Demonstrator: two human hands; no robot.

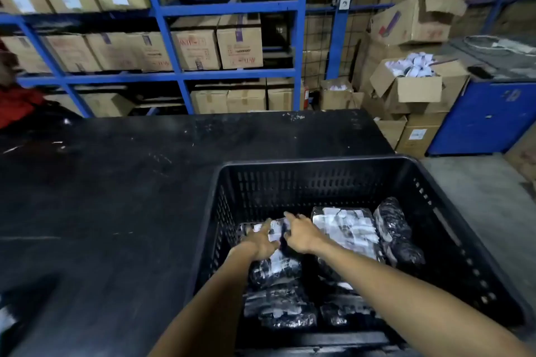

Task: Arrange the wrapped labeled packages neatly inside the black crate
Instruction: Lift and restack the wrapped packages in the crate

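Left hand: we see our bare left hand (262, 238) reaching down into the crate, fingers curled over the near-left side of a dark plastic-wrapped package with a white label (275, 230), gripping it.
Right hand: our bare right hand (300, 233) lies just beside the left, its fingers spread on the right side of the same package; we cannot tell whether it grips or only presses.
Held package: it sits between our two hands, in the left half of the crate, on top of other wraps.
Packages below: another dark wrapped labeled package (274, 269) lies directly under our left wrist, and a further one (278, 311) lies nearer to us, against the near wall.
Packages to the right: a flat wrapped package covered in white labels (345, 226) lies just right of our right hand; a dark rolled wrapped bundle (396, 232) lies beyond it, near the crate's right wall.
Crate: the black perforated plastic crate (319, 182) holds all of these; its far half shows bare floor.
Table: the crate stands at the right end of a scuffed black table (116, 197).
Background: blue steel shelving (171, 38) with brown cardboard boxes (217, 46) stands behind the table.
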